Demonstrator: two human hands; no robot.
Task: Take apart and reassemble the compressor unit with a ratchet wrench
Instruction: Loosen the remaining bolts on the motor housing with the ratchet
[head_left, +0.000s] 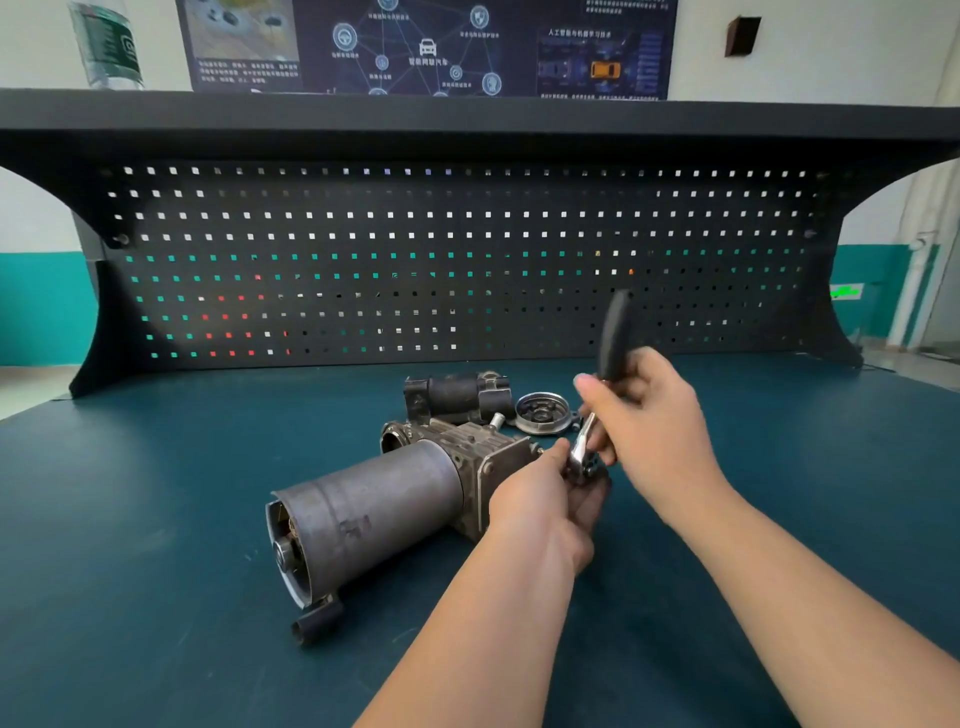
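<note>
Compressor unit (384, 506) lies on its side near the middle of the dark green counter (156, 519), its grey cylinder end pointing near-left. At its right end, the left hand (540, 499) curls around the head of the ratchet wrench (597, 415). The right hand (649, 410) grips the wrench's black handle, which tilts up and away. Just beyond lie a black detached part (457, 397) and a round metal cover (543, 413).

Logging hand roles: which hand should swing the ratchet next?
Right. The right hand already grips the ratchet wrench handle; the left hand holds its head at the compressor unit.
</note>
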